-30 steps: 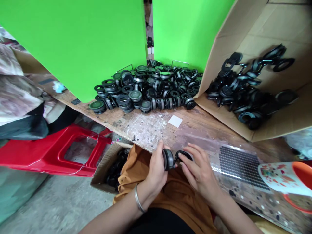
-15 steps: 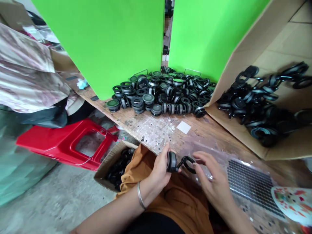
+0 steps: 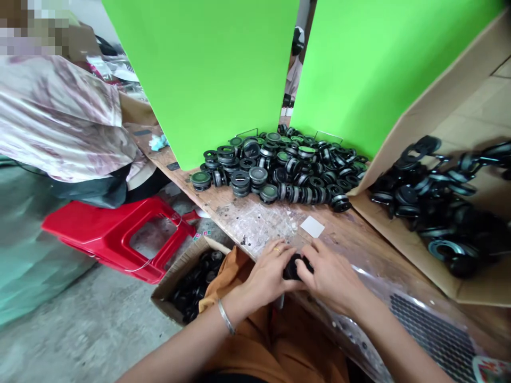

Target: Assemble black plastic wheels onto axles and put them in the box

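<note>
Both of my hands meet over the table's front edge, around a black round holder with a hinged ring (image 3: 293, 267). My left hand (image 3: 269, 272) grips its left side, fingers curled over the top. From the right, my right hand (image 3: 330, 275) closes on the same piece with thumb and fingertips. Most of the holder is covered by my fingers, so its ring cannot be made out clearly. Beyond my hands, a heap of similar black round pieces (image 3: 279, 165) lies on the wooden table (image 3: 223, 213), with a small white square card (image 3: 312, 226) between.
Green panels (image 3: 215, 69) stand behind the heap. At right, a large cardboard box (image 3: 447, 284) holds more black holders; a sheet of black dots (image 3: 433, 324) lies nearby. A smaller carton (image 3: 159, 298) and red stool (image 3: 99, 229) are at left, beside another person (image 3: 72, 122).
My right hand has come in against the left and now closes on the holder; its ring, swung out before, is covered. The view has shifted a little left.
</note>
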